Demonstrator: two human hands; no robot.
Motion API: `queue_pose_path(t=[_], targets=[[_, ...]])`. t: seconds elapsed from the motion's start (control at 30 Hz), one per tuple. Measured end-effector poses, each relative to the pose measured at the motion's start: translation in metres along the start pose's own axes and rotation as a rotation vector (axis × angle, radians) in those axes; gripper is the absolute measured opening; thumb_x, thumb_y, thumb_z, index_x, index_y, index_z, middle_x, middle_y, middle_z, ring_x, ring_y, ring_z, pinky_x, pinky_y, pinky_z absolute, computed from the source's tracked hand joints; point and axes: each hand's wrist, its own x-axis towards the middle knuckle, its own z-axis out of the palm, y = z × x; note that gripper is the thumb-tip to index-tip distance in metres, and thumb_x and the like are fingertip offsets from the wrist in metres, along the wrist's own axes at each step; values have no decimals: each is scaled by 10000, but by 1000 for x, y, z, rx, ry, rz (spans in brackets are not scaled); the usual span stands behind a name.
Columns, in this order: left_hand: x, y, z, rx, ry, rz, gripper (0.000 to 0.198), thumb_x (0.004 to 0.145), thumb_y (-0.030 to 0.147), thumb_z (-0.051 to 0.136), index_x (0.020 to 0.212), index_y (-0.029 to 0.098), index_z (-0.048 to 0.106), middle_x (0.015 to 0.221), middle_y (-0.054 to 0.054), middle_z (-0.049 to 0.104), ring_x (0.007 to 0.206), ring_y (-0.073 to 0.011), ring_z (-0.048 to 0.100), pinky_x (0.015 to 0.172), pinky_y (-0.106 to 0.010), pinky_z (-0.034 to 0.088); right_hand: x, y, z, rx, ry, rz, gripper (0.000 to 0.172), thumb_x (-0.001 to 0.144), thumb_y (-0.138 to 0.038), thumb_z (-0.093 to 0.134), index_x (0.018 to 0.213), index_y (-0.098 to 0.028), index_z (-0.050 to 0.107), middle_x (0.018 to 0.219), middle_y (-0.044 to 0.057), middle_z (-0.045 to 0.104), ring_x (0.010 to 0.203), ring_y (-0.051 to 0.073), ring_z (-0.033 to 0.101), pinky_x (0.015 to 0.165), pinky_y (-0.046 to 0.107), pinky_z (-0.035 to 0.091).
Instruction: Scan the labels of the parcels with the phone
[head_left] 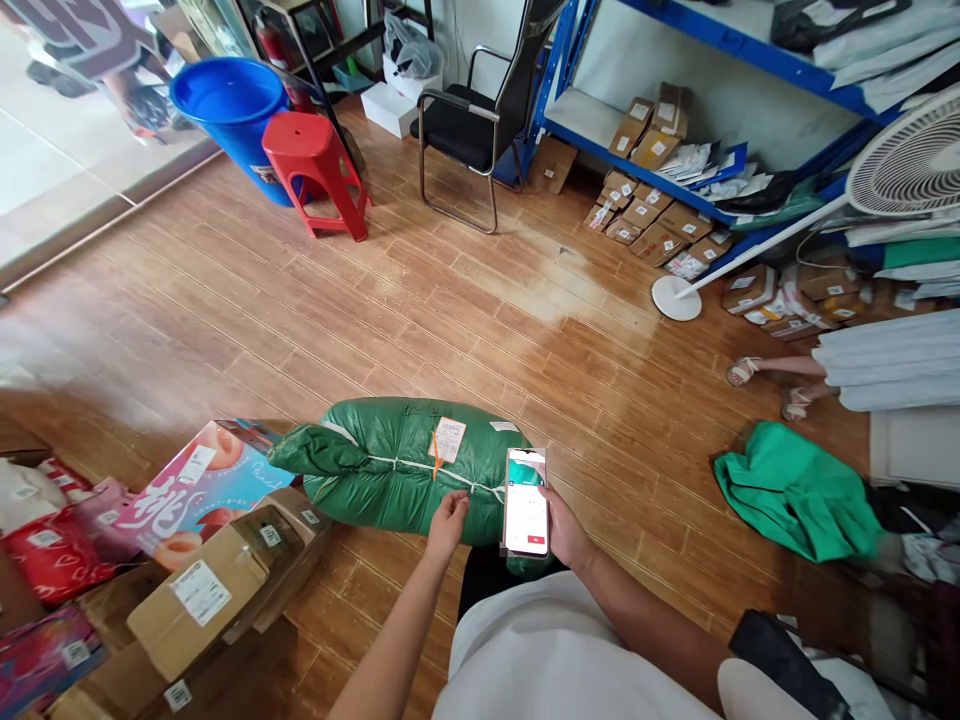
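Observation:
A smartphone [527, 505] with a lit screen is gripped in my right hand [564, 528], above the right end of a large green sack [405, 450]. The sack lies on the floor in front of me, tied with white cord. My left hand [448, 522] is over the sack's near side, left of the phone, with its fingers curled together; whether they pinch anything is too small to tell. A white paper label [450, 440] and an orange tie [436, 458] are on the sack, just beyond my left hand.
Stacked parcels [202, 595] fill the lower left. A red stool [315, 170], blue bin [232, 115] and black chair [469, 130] stand ahead. A white fan [677, 297], green cloth [795, 490] and a person's sandalled feet [742, 371] are to the right.

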Motion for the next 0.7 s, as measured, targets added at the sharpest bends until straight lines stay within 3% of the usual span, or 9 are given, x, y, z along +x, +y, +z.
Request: queue_pose_path(t=[0.1,0.2,0.27,0.33,0.4,0.47,0.53,0.6,0.7], targets=[[13,-16,-12,79,52,54,274,783,355,535,968,180,633,959,-100,731,888,-227,682,814,-357,516,-3,-7,-4,11,-47,45,382,859,-379,554,1172,-162,589,1023,97,739,946,279,686,908,449,478],[24,-17,-42,197,158,112,246,769,276,566,982,172,632,1006,-113,707,972,-237,657,926,-381,476,-11,-16,-8,24,-114,107,404,870,-413,502,1152,-144,610,1042,121,736,945,289,691,912,457,472],[28,-8,-72,300,276,148,362,745,246,590,1092,143,609,1150,-167,637,1160,-294,556,1042,-453,378,-17,-23,-10,32,-164,166,452,865,-442,478,1164,-132,614,1085,133,724,938,289,693,913,453,468],[31,6,-107,441,444,197,515,746,232,589,1249,134,536,1370,-214,463,1356,-355,331,1122,-532,214,-24,-28,-10,34,-232,247,564,823,-493,493,1207,-94,597,1157,176,689,973,318,680,924,476,457],[35,20,-144,795,705,306,581,781,255,571,1343,157,465,1495,-206,312,1394,-369,243,1115,-538,214,-27,-28,-10,60,-298,347,695,746,-524,552,1260,-56,556,1249,219,628,1063,362,638,967,511,426],[43,28,-182,1051,818,334,698,763,239,606,1420,203,371,1566,-179,200,1427,-375,160,1123,-567,165,-26,-24,-12,98,-310,419,741,687,-500,606,1257,-31,546,1269,231,603,1092,374,614,1002,526,403],[55,28,-218,1215,825,267,796,737,245,648,1455,234,305,1589,-173,143,1440,-404,86,1111,-612,130,-21,-13,-19,123,-249,438,651,687,-447,622,1204,-54,576,1171,188,652,987,316,651,958,488,450],[68,22,-247,1300,761,177,838,745,304,654,1480,248,255,1588,-184,131,1428,-445,83,1087,-639,149,-12,0,-32,113,-142,440,489,733,-411,610,1112,-102,611,983,118,697,799,232,670,796,400,521],[84,10,-273,1317,665,33,809,771,414,616,1477,263,251,1526,-192,284,1364,-451,250,1027,-604,267,-1,19,-61,68,63,478,272,825,-388,558,915,-139,619,725,48,661,590,160,619,575,296,491]])
